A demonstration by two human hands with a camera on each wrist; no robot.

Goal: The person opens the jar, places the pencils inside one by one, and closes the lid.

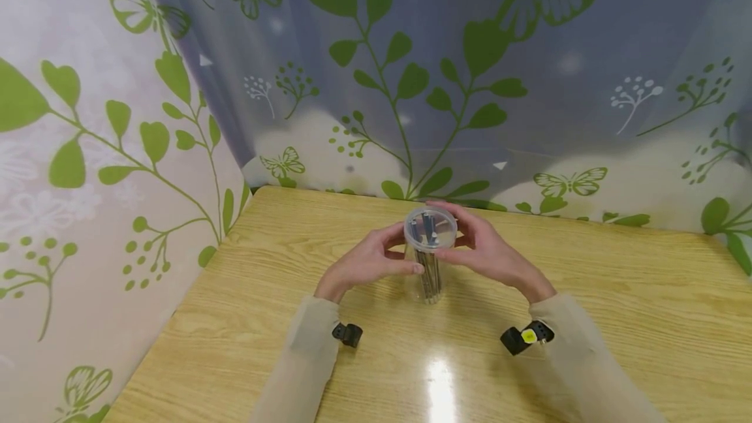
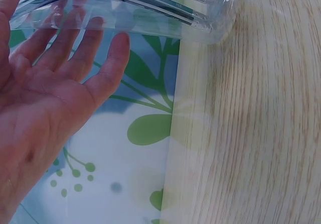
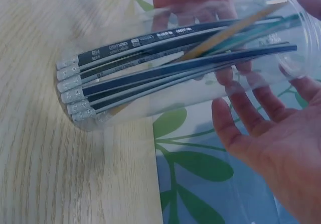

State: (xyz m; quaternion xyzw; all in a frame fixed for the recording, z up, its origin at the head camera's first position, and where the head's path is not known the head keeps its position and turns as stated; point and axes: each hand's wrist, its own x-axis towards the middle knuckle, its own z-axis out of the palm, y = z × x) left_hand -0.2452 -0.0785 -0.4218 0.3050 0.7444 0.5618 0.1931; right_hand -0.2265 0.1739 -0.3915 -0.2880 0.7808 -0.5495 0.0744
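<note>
A clear plastic jar (image 1: pixel 414 286) stands upright on the wooden table, a transparent round lid or rim (image 1: pixel 431 247) at its top. Inside are several dark pencils (image 3: pixel 130 50) with their eraser ends down, along with an orange-brown one (image 3: pixel 220 37) and a teal one (image 3: pixel 251 35). My left hand (image 1: pixel 376 256) holds the jar's left side, thumb in front and fingers round the side and back. From the right, my right hand (image 1: pixel 484 250) grips the jar near its top, thumb at the front of the rim and fingers reaching behind.
The light wooden table (image 1: pixel 282 260) ends just behind the jar. A curtain (image 1: pixel 429 116) printed with green leaves and butterflies hangs along its back edge, and a similar printed sheet (image 1: pixel 88 214) borders the left side. Black bands circle both wrists.
</note>
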